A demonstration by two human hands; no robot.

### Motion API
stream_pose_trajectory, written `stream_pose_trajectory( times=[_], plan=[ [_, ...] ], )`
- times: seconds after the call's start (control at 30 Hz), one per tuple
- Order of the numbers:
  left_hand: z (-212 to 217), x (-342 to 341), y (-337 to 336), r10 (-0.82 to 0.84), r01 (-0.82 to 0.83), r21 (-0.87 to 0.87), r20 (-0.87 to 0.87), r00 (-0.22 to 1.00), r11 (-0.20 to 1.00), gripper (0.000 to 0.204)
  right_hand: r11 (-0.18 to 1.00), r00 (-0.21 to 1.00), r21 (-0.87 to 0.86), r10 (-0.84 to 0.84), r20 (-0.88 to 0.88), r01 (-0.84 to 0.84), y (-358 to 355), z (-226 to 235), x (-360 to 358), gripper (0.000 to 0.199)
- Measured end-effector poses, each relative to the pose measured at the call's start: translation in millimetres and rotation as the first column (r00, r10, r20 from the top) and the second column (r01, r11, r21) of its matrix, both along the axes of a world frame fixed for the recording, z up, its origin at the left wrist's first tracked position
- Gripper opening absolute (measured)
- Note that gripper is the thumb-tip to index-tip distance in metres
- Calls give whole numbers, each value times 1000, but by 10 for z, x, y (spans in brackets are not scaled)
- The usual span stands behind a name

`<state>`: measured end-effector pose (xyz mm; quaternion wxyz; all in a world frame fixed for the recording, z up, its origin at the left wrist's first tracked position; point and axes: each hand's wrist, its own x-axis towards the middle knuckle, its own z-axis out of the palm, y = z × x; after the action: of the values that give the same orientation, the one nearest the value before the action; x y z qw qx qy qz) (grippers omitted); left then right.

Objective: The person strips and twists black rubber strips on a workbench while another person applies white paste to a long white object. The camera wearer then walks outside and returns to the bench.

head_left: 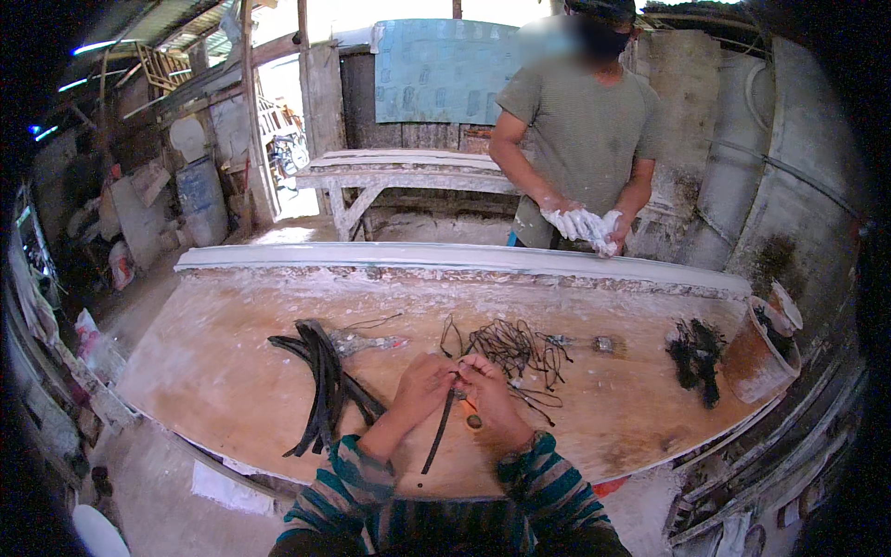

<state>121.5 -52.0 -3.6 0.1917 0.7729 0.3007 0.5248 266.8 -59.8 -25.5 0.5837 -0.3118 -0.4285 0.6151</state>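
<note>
My left hand (419, 394) and my right hand (495, 401) meet over the table, thumbs and fingers pinched together at the upper end of a narrow black strip (438, 436). The strip hangs down between my wrists toward the near edge. Whether a cord is also in my fingertips is too small to tell. Beside my left forearm lies a bundle of long black strips (320, 395). Just beyond my right hand spreads a tangle of thin black cords (513, 348). Partly covered by my right hand is an orange-handled tool (472, 417), its kind hidden.
A crumpled clear plastic wrapper (364, 343) lies behind the strips. To the right are a black fibrous clump (696, 357) and a dirty bucket (761, 357). A long white moulding (464, 264) runs along the table's far edge. Beyond it stands a person with white-coated hands (585, 226).
</note>
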Motion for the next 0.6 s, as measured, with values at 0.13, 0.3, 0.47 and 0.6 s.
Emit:
stream_pose_trajectory(
  times=[0.13, 0.3, 0.47, 0.6],
  plan=[
    [4, -12, 5, -7, 9, 121, -16, 1000, 993, 19, 990, 985, -100, 78, -153, -94, -19, 90, 12, 6],
    [16, -23, -23, 12, -8, 60, -65, 998, 998, 21, 987, 963, -81, 113, -245, -137, 5, 75, 46, 4],
    [-15, -1, -2, -20, 20, 27, -9, 1000, 999, 20, 993, 977, -78, 71, -199, -88, 8, 45, 87, 5],
    [-27, -45, 5, 5, -5, -2, -35, 999, 1000, 18, 995, 992, -47, -87, 88, 91, -105, 246, -7, 7]
  ],
)
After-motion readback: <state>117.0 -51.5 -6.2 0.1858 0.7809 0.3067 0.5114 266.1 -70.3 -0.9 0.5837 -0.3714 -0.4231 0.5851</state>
